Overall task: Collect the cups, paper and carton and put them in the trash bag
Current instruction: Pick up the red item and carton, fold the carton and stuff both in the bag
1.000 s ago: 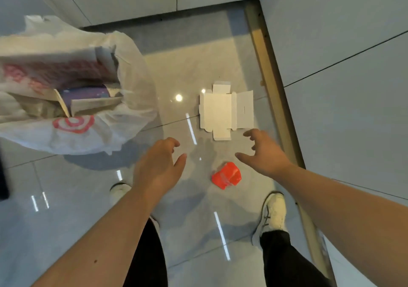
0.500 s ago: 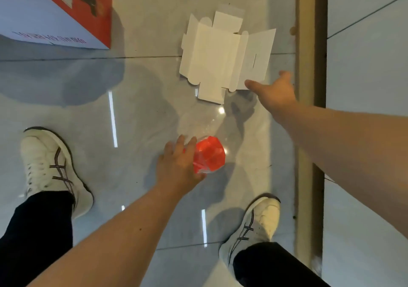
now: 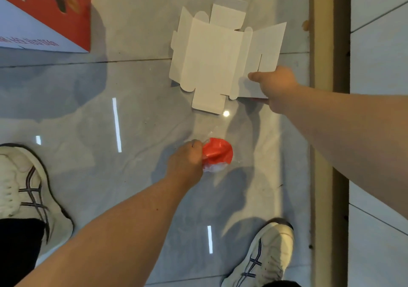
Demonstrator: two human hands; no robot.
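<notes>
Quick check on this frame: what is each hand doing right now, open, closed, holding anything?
Left hand: closed on the crumpled red wrapper at the floor.
Right hand: closed, pinching the near right corner of the flattened white carton.

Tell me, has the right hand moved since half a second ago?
Yes. The right hand has moved left, away from the tan floor strip, onto the flattened white cardboard carton, now gripping its near right corner.

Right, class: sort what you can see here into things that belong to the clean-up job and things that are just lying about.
Belonging to the job:
- flattened white carton, pinched by the right hand
- crumpled red and clear cup, gripped by the left hand

Just lying about:
- red and white box, top left
- white shoes
</notes>
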